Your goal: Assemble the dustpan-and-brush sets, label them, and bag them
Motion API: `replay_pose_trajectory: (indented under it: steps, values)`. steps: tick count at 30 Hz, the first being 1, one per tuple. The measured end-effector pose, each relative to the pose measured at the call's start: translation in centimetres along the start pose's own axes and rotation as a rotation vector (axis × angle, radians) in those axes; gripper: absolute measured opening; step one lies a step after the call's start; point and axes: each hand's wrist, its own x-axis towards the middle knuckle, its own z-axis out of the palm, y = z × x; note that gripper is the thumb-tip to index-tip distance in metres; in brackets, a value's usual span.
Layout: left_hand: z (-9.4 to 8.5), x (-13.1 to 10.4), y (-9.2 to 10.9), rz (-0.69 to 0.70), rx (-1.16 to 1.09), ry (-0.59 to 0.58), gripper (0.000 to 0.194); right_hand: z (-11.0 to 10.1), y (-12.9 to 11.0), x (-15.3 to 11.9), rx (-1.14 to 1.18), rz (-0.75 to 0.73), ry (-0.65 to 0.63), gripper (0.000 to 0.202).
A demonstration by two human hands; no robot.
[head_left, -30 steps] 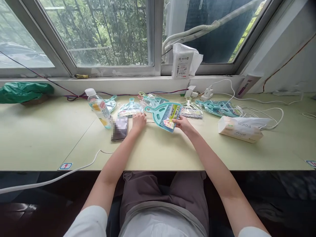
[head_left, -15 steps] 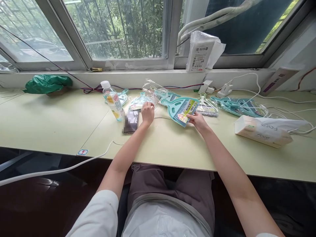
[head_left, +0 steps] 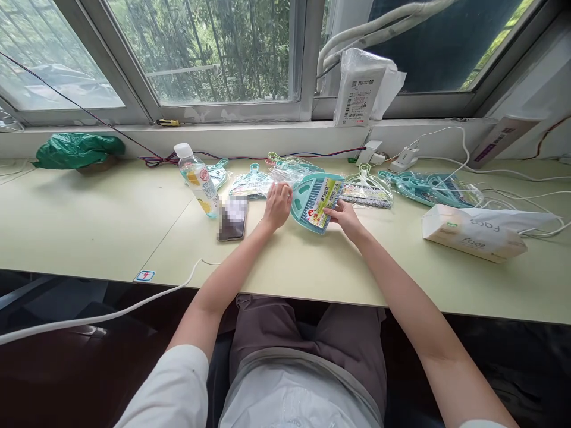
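A teal dustpan (head_left: 307, 202) with a blue-bristled brush and a yellow printed card is held tilted above the table. My right hand (head_left: 347, 220) pinches its lower right edge, thumb over the card. At the handle end, my left hand (head_left: 278, 207) has its fingers closed; they hide the handle. Behind that hand lies crumpled clear plastic (head_left: 285, 171). A bagged dustpan set (head_left: 252, 181) lies to its left, and another bagged set (head_left: 366, 191) lies beyond my right hand.
A tilted drink bottle (head_left: 198, 181) and a phone (head_left: 232, 220) are on the left. To the right lie a pile of bagged dustpans (head_left: 428, 189), a tissue pack (head_left: 473, 233) and white cables. A green plastic bag (head_left: 80, 150) sits at the far left.
My right hand has brought the dustpan left and slightly down. My left hand has moved right, to its handle end. The view has shifted slightly.
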Motion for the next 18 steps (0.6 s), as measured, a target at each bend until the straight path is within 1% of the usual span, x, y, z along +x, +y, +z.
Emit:
replay_pose_trajectory:
  steps: [3, 5, 6, 8, 10, 11, 12, 13, 14, 15, 17, 18]
  values:
    - [0.4, -0.4, 1.5, 0.08, 0.035, -0.053, 0.014, 0.3, 0.6, 0.2, 0.069, -0.013, 0.107, 0.037]
    - [0.6, -0.7, 2.3, 0.076, 0.007, -0.017, 0.014, 0.3, 0.9, 0.3, 0.131, -0.016, 0.142, 0.033]
    - [0.6, -0.8, 2.6, 0.038, -0.017, 0.038, 0.016, 0.3, 1.0, 0.4, 0.163, -0.017, 0.147, 0.031]
    - [0.6, -0.8, 2.8, -0.125, -0.087, 0.223, 0.029, 0.3, 1.0, 0.3, 0.22, -0.028, 0.152, 0.029]
    - [0.5, -0.5, 2.4, -0.365, -0.197, 0.452, 0.048, 0.3, 0.9, 0.3, 0.267, -0.051, 0.164, 0.029]
    - [0.4, -0.3, 2.1, -0.491, -0.283, 0.541, 0.059, 0.3, 0.8, 0.2, 0.287, -0.064, 0.167, 0.029]
    - [0.3, 0.0, 1.7, -0.605, -0.402, 0.591, 0.069, 0.4, 0.7, 0.2, 0.302, -0.076, 0.169, 0.029]
    - [0.3, 0.2, 1.3, -0.701, -0.554, 0.593, 0.076, 0.4, 0.6, 0.1, 0.313, -0.083, 0.167, 0.029]
    - [0.2, 0.5, 0.8, -0.772, -0.734, 0.541, 0.078, 0.5, 0.5, 0.1, 0.318, -0.085, 0.164, 0.029]
    - [0.2, 0.7, 0.5, -0.813, -0.925, 0.437, 0.076, 0.6, 0.4, 0.0, 0.316, -0.084, 0.159, 0.029]
    - [0.1, 1.1, -0.1, -0.809, -1.258, 0.144, 0.064, 0.7, 0.3, 0.0, 0.301, -0.077, 0.15, 0.031]
    - [0.2, 1.1, -0.2, -0.785, -1.368, 0.007, 0.059, 0.8, 0.3, 0.0, 0.293, -0.071, 0.144, 0.032]
